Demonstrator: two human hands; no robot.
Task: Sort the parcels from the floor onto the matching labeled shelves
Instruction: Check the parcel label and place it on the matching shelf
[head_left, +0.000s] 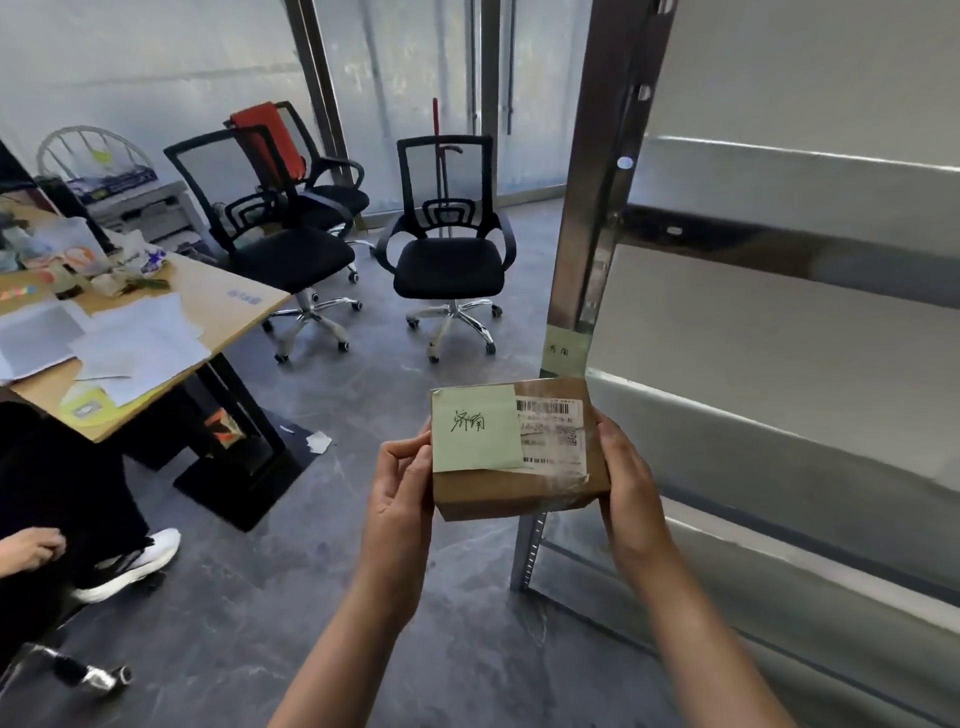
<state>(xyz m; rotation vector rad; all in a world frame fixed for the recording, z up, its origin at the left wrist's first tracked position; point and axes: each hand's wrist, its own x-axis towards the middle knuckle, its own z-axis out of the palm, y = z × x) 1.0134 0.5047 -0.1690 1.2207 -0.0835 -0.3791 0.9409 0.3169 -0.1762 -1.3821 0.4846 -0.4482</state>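
- An office that doubles as a parcel room.
- A desk at the left is strewn with papers and small clutter.
- Three black mesh swivel chairs stand on a grey floor.
- A printer sits behind the desk, by the wall.
- A steel rack with long shelves fills the right side, with a handwritten label stuck on its upright.
- A taped cardboard parcel carries a barcode sticker and a green handwritten note.
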